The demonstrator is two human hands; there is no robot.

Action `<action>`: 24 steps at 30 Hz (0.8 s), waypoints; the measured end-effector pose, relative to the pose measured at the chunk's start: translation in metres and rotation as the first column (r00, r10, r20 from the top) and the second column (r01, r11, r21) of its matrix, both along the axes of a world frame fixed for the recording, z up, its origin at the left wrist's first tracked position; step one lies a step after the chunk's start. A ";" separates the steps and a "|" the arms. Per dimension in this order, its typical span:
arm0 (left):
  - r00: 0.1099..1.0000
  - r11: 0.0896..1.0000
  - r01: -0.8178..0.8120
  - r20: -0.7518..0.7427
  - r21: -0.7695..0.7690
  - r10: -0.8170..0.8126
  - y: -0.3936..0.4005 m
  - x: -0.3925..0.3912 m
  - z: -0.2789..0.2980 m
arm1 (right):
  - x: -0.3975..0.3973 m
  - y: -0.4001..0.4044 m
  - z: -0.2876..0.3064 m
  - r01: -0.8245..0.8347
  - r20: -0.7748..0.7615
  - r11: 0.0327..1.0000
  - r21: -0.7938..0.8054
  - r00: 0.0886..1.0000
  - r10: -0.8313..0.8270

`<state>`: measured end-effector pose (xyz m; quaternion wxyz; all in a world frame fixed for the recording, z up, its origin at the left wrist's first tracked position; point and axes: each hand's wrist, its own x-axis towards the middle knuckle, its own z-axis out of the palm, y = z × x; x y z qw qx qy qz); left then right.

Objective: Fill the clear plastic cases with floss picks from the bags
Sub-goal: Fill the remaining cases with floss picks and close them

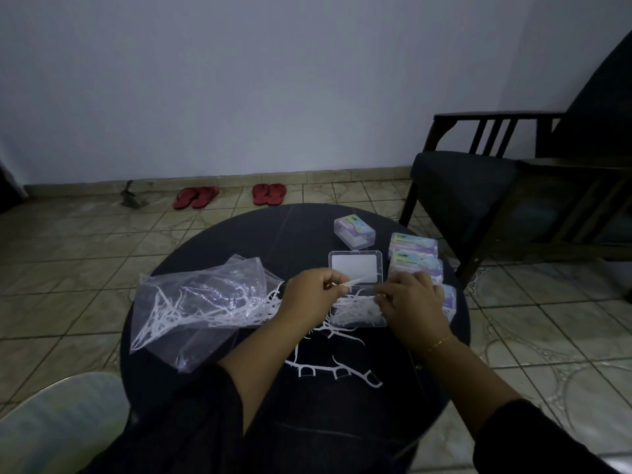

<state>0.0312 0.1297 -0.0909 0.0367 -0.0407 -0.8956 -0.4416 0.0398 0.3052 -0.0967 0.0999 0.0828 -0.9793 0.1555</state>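
Observation:
An open clear plastic case (355,268) lies in the middle of the round black table (260,234), lid tipped back, its tray holding a heap of white floss picks (355,307). My left hand (313,295) pinches one floss pick (352,283) just above the tray. My right hand (408,299) rests on the tray's right edge, fingers curled; what it grips is hidden. A crumpled clear bag (201,302) with picks inside lies to the left. Several loose picks (337,369) lie near me on the table.
Several closed cases with iridescent labels sit at the right: one at the back (355,231), a stack (415,256) beside my right hand. A dark armchair (496,186) stands close to the table's right side. Red sandals (195,197) lie on the tiled floor by the wall.

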 end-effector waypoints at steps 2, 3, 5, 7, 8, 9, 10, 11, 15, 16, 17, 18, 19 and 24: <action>0.998 0.991 0.036 -0.043 -0.129 -0.041 0.006 -0.003 -0.003 | 0.010 0.002 -0.009 0.049 -0.107 0.992 -0.113 0.992 -0.061; 0.995 0.979 0.044 -0.077 -0.198 -0.061 0.008 -0.003 -0.005 | 0.015 0.002 -0.014 0.049 -0.149 0.985 -0.162 0.986 -0.074; 0.982 0.952 0.048 -0.162 -0.304 -0.101 0.010 -0.002 -0.010 | 0.024 0.000 -0.023 0.035 -0.187 0.976 -0.215 0.979 -0.077; 0.961 0.918 0.016 -0.248 -0.396 -0.123 0.009 0.001 -0.019 | 0.030 -0.004 -0.028 0.034 -0.187 0.980 -0.194 0.980 -0.071; 0.953 0.896 -0.017 -0.278 -0.444 -0.120 0.008 0.005 -0.023 | 0.032 -0.006 -0.028 0.033 -0.167 0.986 -0.163 0.984 -0.061; 0.945 0.873 -0.059 -0.309 -0.484 -0.107 0.007 0.009 -0.028 | 0.033 -0.009 -0.026 0.031 -0.125 0.992 -0.120 0.991 -0.046; 0.934 0.854 -0.104 -0.345 -0.510 -0.092 0.006 0.014 -0.031 | 0.032 -0.010 -0.024 0.024 -0.069 0.997 -0.068 0.997 -0.029; 0.926 0.840 -0.136 -0.368 -0.525 -0.080 0.006 0.020 -0.034 | 0.031 -0.011 -0.022 0.007 -0.013 1.000 -0.015 1.000 -0.007; 0.941 0.784 -0.114 -0.320 -0.611 -0.113 0.006 0.033 -0.041 | 0.024 -0.016 -0.017 -0.089 0.128 0.987 0.136 0.989 0.071; 0.950 0.781 -0.087 -0.287 -0.619 -0.121 0.006 0.035 -0.040 | 0.024 -0.017 -0.016 -0.102 0.138 0.983 0.154 0.987 0.081; 0.957 0.782 -0.067 -0.262 -0.620 -0.126 0.005 0.036 -0.039 | 0.024 -0.017 -0.016 -0.104 0.141 0.981 0.161 0.987 0.082; 0.963 0.783 -0.053 -0.240 -0.620 -0.124 0.004 0.037 -0.037 | 0.024 -0.016 -0.015 -0.099 0.127 0.981 0.164 0.989 0.078; 0.966 0.781 -0.052 -0.230 -0.622 -0.119 0.002 0.038 -0.036 | 0.026 -0.016 -0.014 -0.089 0.102 0.983 0.161 0.992 0.073; 0.973 0.797 -0.058 -0.212 -0.601 -0.089 -0.018 0.052 -0.035 | 0.041 -0.016 -0.006 -0.126 -0.001 0.990 0.064 0.992 0.127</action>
